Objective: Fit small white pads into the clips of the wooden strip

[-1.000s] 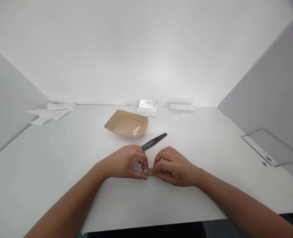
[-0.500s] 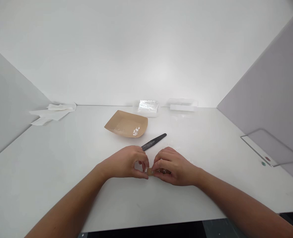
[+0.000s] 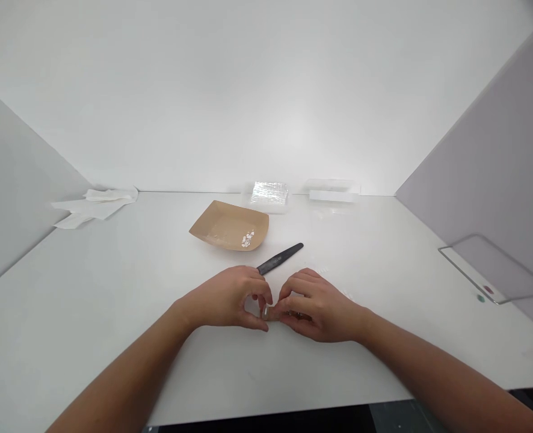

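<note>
My left hand [image 3: 230,297] has its thumb and fingertips closed around a small clear piece [image 3: 265,311] at the left end of a short brown strip [image 3: 273,313]. My right hand [image 3: 318,307] pinches that strip from the right, and its fingers cover most of it. What exactly the strip is, I cannot make out. A flat black tapered tool with faint lettering [image 3: 281,258], like a nail file, lies just beyond my left fingers. Behind it stands a shallow brown paper tray [image 3: 221,225] with several small white flakes [image 3: 248,239] inside.
Along the back wall are a shiny clear-wrapped pack [image 3: 269,193] and a clear box with a white band [image 3: 334,196]. Crumpled white tissues [image 3: 99,204] sit in the left corner. On the right, a wire frame [image 3: 469,275] leans by the wall near a green dot [image 3: 480,298].
My right hand has shifted slightly down and its fingers now cover more of the brown strip. My left thumb has dropped slightly, and the clear piece shows more plainly. The other things stay put.
</note>
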The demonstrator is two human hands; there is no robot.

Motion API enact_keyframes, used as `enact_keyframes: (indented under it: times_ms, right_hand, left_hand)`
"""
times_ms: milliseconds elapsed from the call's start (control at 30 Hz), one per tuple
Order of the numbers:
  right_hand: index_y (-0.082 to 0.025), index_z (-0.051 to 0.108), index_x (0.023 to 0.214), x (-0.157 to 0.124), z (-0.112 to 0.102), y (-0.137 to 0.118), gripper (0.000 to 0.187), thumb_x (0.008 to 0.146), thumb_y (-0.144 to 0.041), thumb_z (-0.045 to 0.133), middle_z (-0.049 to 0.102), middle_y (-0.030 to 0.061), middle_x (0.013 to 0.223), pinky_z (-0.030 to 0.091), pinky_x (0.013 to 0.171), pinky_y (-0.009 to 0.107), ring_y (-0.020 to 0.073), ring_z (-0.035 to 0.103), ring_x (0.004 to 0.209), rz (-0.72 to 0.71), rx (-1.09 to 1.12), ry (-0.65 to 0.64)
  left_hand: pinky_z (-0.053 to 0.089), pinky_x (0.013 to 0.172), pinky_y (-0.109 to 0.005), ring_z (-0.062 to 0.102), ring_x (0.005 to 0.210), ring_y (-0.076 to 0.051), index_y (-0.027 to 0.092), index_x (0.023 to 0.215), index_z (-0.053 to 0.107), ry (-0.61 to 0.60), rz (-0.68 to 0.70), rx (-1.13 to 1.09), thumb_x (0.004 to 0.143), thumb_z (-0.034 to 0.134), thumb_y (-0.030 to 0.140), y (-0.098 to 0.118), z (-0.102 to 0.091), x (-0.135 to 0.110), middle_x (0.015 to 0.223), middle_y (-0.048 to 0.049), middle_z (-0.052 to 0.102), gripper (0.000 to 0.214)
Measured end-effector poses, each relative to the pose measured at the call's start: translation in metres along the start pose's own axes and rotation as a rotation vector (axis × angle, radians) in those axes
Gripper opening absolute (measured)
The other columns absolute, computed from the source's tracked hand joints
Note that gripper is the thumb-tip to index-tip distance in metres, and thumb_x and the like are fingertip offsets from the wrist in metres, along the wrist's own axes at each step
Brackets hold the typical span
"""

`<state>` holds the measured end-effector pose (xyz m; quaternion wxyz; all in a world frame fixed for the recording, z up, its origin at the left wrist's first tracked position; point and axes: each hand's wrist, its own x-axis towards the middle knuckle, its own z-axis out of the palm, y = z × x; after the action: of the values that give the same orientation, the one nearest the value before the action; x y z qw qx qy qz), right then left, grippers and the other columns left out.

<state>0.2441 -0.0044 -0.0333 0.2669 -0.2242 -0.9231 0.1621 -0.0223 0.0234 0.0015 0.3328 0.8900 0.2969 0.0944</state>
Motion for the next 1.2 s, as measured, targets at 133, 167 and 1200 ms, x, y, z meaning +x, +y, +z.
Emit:
enact_keyframes:
  times_ms: [133, 167, 1200]
  right_hand:
    - [-0.026, 0.067, 0.116, 0.001, -0.005, -0.001, 0.018, 0.098, -0.026, 0.067, 0.070, 0.0018, 0.099, 0.046, 0.092, 0.037, 0.0154, 0.065, 0.088, -0.017, 0.016, 0.023]
    - [-0.025, 0.067, 0.114, 0.002, -0.006, 0.000, 0.017, 0.098, -0.028, 0.069, 0.070, 0.0019, 0.098, 0.046, 0.090, 0.037, 0.0156, 0.065, 0.087, -0.025, 0.015, 0.048]
    - [-0.026, 0.072, 0.113, -0.019, -0.062, 0.084, 0.019, 0.102, -0.037, 0.063, 0.071, 0.0071, 0.102, 0.055, 0.082, 0.040, 0.0216, 0.068, 0.087, 0.334, -0.182, 0.022]
  left_hand:
    - [0.046, 0.076, -0.029, 0.066, 0.084, -0.018, 0.024, 0.094, 0.075, 0.016, 0.022, -0.013, 0.073, 0.093, 0.044, 0.001, -0.002, 0.000, 0.087, 0.0026, 0.076, 0.034]
    - [0.046, 0.075, -0.029, 0.066, 0.083, -0.018, 0.024, 0.095, 0.074, 0.034, 0.032, -0.018, 0.074, 0.092, 0.048, 0.002, -0.002, 0.000, 0.087, 0.0018, 0.076, 0.037]
    - [0.051, 0.114, -0.053, 0.051, 0.140, -0.028, 0.024, 0.157, 0.037, 0.464, 0.063, 0.321, 0.101, 0.033, 0.004, -0.005, 0.011, 0.007, 0.147, -0.0126, 0.057, 0.059]
